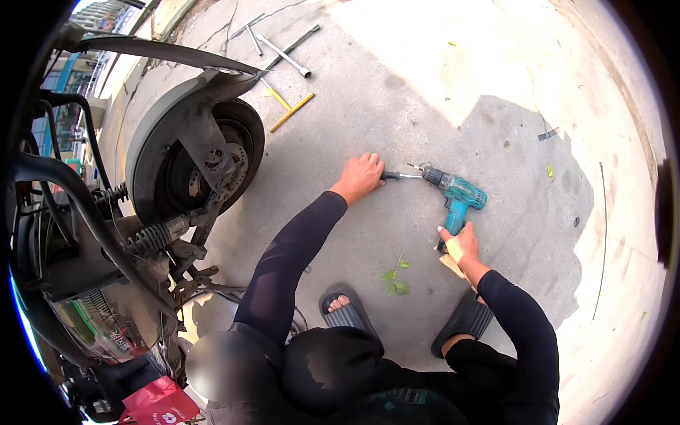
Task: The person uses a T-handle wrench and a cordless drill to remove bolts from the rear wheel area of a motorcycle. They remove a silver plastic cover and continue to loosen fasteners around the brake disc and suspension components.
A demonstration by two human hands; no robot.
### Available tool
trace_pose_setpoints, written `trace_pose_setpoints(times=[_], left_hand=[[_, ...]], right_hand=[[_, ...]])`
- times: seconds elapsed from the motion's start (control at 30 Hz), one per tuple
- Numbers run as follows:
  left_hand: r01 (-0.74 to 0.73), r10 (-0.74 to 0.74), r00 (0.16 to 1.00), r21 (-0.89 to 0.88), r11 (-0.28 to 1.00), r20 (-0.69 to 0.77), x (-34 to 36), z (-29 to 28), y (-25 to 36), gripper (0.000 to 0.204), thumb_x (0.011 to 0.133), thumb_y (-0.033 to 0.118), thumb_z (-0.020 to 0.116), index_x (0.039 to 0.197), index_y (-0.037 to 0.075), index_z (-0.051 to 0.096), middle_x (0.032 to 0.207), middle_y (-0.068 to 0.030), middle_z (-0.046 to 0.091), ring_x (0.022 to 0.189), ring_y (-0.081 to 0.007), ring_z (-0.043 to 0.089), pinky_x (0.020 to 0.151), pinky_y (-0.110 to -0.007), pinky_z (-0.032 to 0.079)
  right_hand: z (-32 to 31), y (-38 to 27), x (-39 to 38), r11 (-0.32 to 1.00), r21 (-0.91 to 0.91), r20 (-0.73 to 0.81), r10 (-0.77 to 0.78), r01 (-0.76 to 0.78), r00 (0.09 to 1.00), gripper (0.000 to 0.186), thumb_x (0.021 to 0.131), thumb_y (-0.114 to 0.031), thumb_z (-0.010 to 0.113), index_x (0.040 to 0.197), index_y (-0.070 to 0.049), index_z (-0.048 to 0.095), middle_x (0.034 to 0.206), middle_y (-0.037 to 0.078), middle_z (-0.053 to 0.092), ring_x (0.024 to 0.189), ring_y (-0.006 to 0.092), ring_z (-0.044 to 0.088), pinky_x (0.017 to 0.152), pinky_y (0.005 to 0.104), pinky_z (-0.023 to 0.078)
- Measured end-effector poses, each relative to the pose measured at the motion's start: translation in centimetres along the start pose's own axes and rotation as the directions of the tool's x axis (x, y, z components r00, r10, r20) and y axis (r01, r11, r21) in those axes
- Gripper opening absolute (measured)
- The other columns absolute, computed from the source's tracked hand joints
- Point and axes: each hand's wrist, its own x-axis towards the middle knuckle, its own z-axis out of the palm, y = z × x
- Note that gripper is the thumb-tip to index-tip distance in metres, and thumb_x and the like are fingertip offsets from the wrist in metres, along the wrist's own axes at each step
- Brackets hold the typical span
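Observation:
On the concrete ground, my left hand (360, 176) is closed round the black handle of a screwdriver (407, 176). The screwdriver's metal shaft points right, toward the chuck of a teal cordless drill (462, 197). A thin bit shows at the drill's tip, close to the shaft; whether they touch I cannot tell. My right hand (462, 244) grips the drill low, near its base, and covers part of it. The drill's nose points to the left.
At left stands a vehicle wheel (244, 159) with a spring shock absorber (152, 237). Beyond lie a metal cross wrench (287, 53) and a yellow T-handle tool (292, 112). A leafy twig (397, 280) lies near my sandals (354, 315). A red bag (159, 402) sits lower left.

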Motion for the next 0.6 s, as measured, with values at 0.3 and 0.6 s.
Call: trace_pose_setpoints(times=[0.3,0.6], left_hand=[[0.824,-0.525,0.563,-0.392,0.409,0.638,-13.7,1.7,-0.4,0.044,0.097,0.039,0.055,0.1,-0.004,0.05,0.076,-0.0187,0.066,0.064,-0.0312,0.068,0.059,-0.041,0.055],[0.978,-0.648,0.137,-0.208,-0.033,0.749,-21.7,-1.0,10.2,0.05,0.098,0.041,0.049,0.105,-0.008,0.049,0.082,-0.0275,0.067,0.07,-0.041,0.069,0.064,-0.047,0.056]], right_hand=[[-7.2,-1.2,4.2,0.855,0.411,0.535,0.054,-0.316,0.843,0.036,0.08,-0.027,0.073,0.102,-0.004,0.057,0.086,0.007,0.061,0.084,0.0212,0.066,0.069,0.0408,0.053],[-9.4,-1.5,6.3,0.303,0.724,0.652,-0.008,-0.62,0.758,0.054,0.09,-0.031,0.07,0.128,-0.001,0.047,0.099,0.016,0.065,0.079,0.0239,0.068,0.066,0.0362,0.06]])
